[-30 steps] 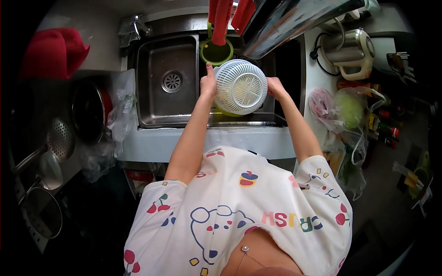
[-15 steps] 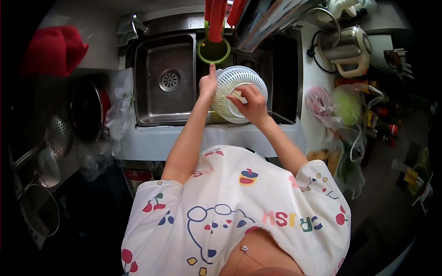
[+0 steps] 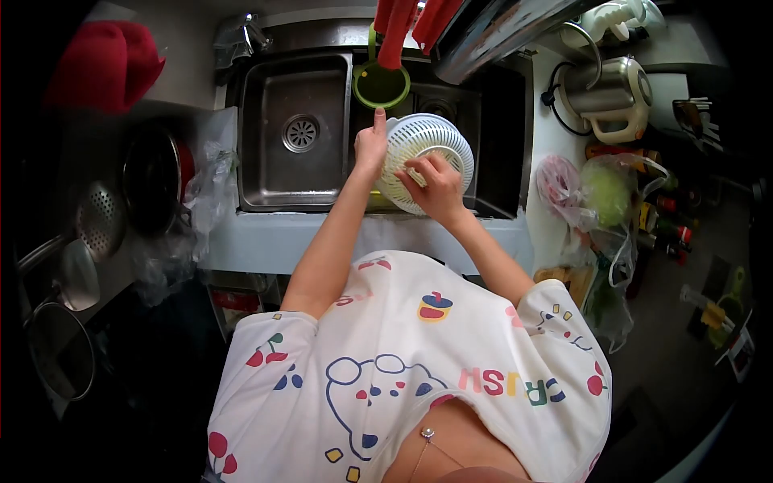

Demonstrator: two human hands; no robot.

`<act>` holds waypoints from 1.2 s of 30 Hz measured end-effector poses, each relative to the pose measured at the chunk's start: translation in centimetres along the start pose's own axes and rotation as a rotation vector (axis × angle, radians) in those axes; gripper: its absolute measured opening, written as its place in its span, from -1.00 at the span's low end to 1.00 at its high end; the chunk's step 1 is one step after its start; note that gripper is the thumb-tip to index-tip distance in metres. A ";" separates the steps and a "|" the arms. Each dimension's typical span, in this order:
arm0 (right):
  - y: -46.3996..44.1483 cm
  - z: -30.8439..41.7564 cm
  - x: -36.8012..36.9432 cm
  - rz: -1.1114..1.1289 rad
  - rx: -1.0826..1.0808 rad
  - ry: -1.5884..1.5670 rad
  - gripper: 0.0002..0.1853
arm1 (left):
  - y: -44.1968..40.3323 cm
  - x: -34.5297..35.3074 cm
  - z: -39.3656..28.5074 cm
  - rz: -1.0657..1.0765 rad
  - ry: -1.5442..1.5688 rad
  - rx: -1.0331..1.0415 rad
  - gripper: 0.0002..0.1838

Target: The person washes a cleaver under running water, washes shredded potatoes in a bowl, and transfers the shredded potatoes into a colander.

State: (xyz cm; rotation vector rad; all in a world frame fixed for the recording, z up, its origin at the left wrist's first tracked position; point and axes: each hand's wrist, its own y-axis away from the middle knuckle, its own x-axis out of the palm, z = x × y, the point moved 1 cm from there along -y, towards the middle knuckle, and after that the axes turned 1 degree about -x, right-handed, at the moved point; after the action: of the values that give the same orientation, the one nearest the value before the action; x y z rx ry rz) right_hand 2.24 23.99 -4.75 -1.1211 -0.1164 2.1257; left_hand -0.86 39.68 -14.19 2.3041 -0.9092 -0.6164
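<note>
A white slotted plastic colander (image 3: pixel 447 133) is tilted over the right-hand sink basin, with a round ring at its middle. Pale yellow-green shows through its slots on the left. My left hand (image 3: pixel 371 150) grips the colander's left rim, its thumb pointing up along the edge and its other fingers hidden beneath. Over the central ring, my right hand (image 3: pixel 436 187) has its fingers bent and drawn together at the slotted surface. Whatever those fingertips pinch, if anything, is too small to make out. Just beyond the colander sits a green round container (image 3: pixel 382 85).
To the left lies the other sink basin (image 3: pixel 270 173) with its drain. Red gloves (image 3: pixel 394 36) hang above the sink. A kettle (image 3: pixel 605 92) and plastic bags of produce (image 3: pixel 605 193) stand on the right. Pans and a slotted skimmer (image 3: pixel 100 221) are at left.
The whole view has shifted slightly. My right hand's fingers have curled a little differently over the colander's ring, while my left hand keeps its hold on the rim.
</note>
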 end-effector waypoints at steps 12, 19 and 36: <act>0.5 0.8 0.8 -0.054 0.056 -0.103 -0.88 | 1.4 -0.3 -1.0 -0.051 -0.070 0.062 -0.09; 0.9 0.4 0.7 -0.108 0.121 -0.146 -0.87 | 0.7 -0.2 -0.3 -0.068 -0.063 0.066 -0.09; 1.5 -0.5 -2.0 -0.417 0.181 -0.196 -0.76 | 0.8 -1.4 -0.3 0.010 0.282 -0.055 -0.12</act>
State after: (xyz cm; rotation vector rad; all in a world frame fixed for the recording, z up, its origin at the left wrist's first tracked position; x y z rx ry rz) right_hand 2.56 21.50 -4.25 -0.7087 -0.2238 1.8231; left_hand -1.98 40.33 -13.18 2.2625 -0.7590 -0.2973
